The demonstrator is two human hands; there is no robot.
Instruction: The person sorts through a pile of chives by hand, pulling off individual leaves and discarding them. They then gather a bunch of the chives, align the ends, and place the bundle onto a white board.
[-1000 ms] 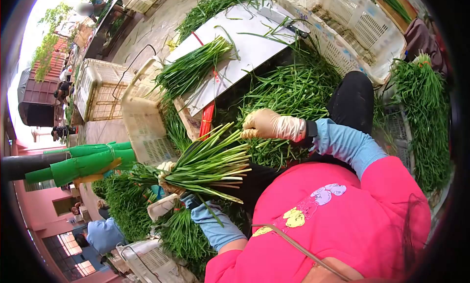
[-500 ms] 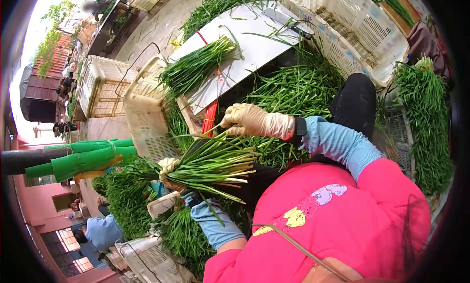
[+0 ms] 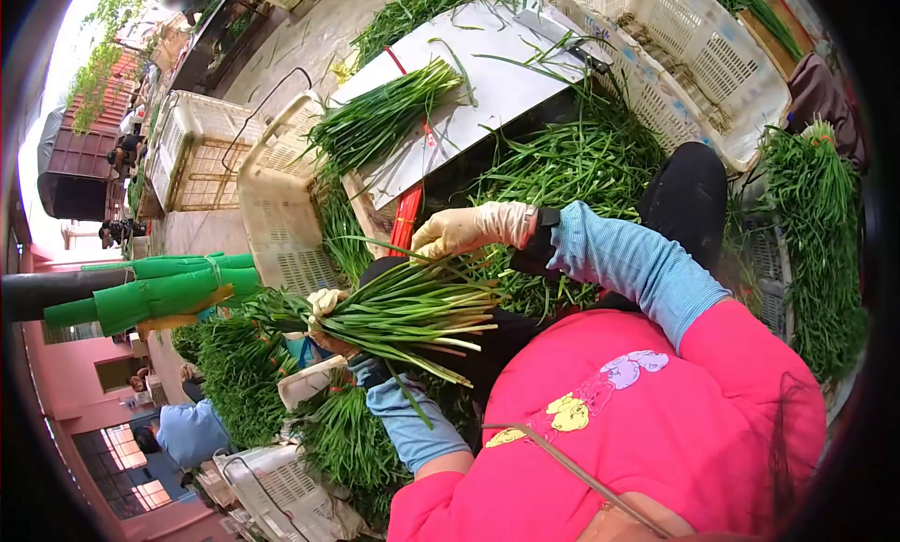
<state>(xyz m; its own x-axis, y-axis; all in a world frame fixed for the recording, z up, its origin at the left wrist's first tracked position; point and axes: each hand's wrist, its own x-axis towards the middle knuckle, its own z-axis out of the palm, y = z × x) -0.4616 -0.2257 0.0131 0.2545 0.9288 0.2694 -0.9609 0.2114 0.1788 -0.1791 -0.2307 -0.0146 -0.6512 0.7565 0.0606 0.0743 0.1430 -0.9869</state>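
A loose bunch of green chives (image 3: 422, 317) is gripped near its leafy end by my gloved left hand (image 3: 325, 308), which is closed around it. The pale cut stems fan out to the right, toward my body. My gloved right hand (image 3: 469, 231) is at the top edge of that bunch, its fingers bent and pinched on a chive stalk there. Beyond my hands, a tied chive bundle (image 3: 384, 115) lies on a white board (image 3: 497, 92). Red tie strips (image 3: 404, 218) hang at the board's near edge.
A knife (image 3: 562, 37) rests at the board's far right. Loose chives (image 3: 572, 167) are heaped below the board. Plastic crates (image 3: 281, 204) stand on both sides, and a green-wrapped pole (image 3: 150, 303) juts in from the left. A person in blue (image 3: 192, 436) is at the lower left.
My right hand has moved slightly left and down, onto the top edge of the bunch. The left hand still holds the chives, shifted slightly to the right.
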